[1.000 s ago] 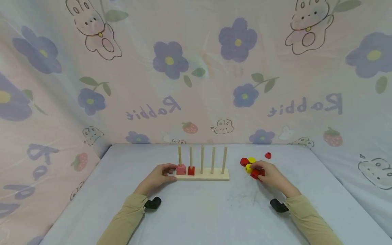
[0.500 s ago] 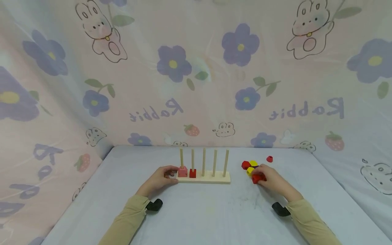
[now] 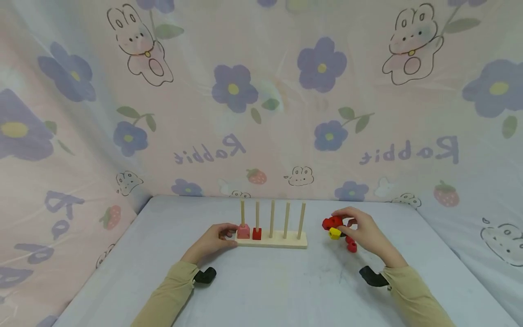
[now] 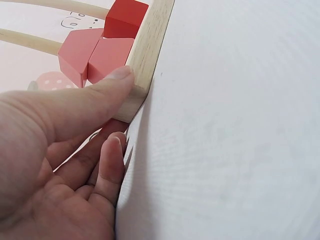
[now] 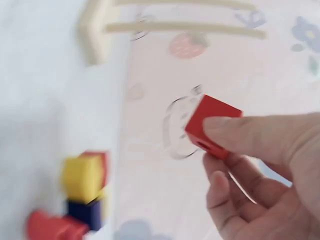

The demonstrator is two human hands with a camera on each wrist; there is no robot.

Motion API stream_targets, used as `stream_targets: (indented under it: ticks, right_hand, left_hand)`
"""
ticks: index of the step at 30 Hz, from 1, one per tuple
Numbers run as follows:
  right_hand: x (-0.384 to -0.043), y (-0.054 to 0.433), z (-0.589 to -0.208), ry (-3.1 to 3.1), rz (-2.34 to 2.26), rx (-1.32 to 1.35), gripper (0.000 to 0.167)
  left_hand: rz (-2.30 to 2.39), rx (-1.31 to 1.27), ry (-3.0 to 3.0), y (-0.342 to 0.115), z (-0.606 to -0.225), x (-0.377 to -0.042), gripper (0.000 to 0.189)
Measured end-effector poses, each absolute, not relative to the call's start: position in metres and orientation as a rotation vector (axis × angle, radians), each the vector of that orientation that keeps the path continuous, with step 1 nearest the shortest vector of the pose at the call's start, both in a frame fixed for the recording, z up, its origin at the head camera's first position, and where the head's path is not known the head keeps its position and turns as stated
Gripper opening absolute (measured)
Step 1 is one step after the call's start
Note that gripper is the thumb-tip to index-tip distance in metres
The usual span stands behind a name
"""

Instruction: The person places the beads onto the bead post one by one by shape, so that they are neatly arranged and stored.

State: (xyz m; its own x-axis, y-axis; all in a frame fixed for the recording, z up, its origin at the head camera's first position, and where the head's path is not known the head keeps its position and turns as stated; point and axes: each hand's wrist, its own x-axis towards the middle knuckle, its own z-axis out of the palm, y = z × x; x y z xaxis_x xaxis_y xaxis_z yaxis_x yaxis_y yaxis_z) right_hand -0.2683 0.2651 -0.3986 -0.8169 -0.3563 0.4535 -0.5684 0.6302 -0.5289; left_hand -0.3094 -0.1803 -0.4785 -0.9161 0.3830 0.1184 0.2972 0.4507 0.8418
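A wooden peg stand point(image 3: 286, 244) with several upright pegs sits on the table. Pink blocks point(image 3: 243, 232) are on its leftmost peg and a red block point(image 3: 257, 234) is on the peg beside them. My left hand point(image 3: 209, 243) grips the stand's left end, its thumb point(image 4: 107, 92) against the base beside the pink blocks. To the right, my right hand point(image 3: 365, 232) pinches a red cube-shaped block point(image 5: 197, 120), held up off the table; a dark hole shows in its underside. Below the raised block lie a yellow block point(image 3: 334, 234) and a dark blue block point(image 5: 85, 215).
Red pieces point(image 3: 352, 247) lie under the right hand, and another red block point(image 3: 327, 224) is at the left of the pile. A patterned cloth point(image 3: 278, 113) hangs behind the table's far edge. White covering point(image 3: 278, 286) spreads across the tabletop.
My right hand has lifted a red block up from the pile, uncovering red pieces beneath. The left hand keeps its grip on the stand. The head view has shifted slightly.
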Motion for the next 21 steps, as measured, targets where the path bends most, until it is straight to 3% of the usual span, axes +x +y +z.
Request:
stream_targets:
  ticks: [12, 21]
  right_hand:
    - [-0.253, 0.194, -0.319, -2.334, 1.264, 0.786, 0.036]
    - [-0.263, 0.148, -0.309, -2.192, 1.479, 0.952, 0.034]
  left_hand:
    - [1.456, 0.612, 2.622, -0.179, -0.477, -0.310, 0.046]
    - [1.456, 0.615, 2.623, -0.181, -0.476, -0.308, 0.046]
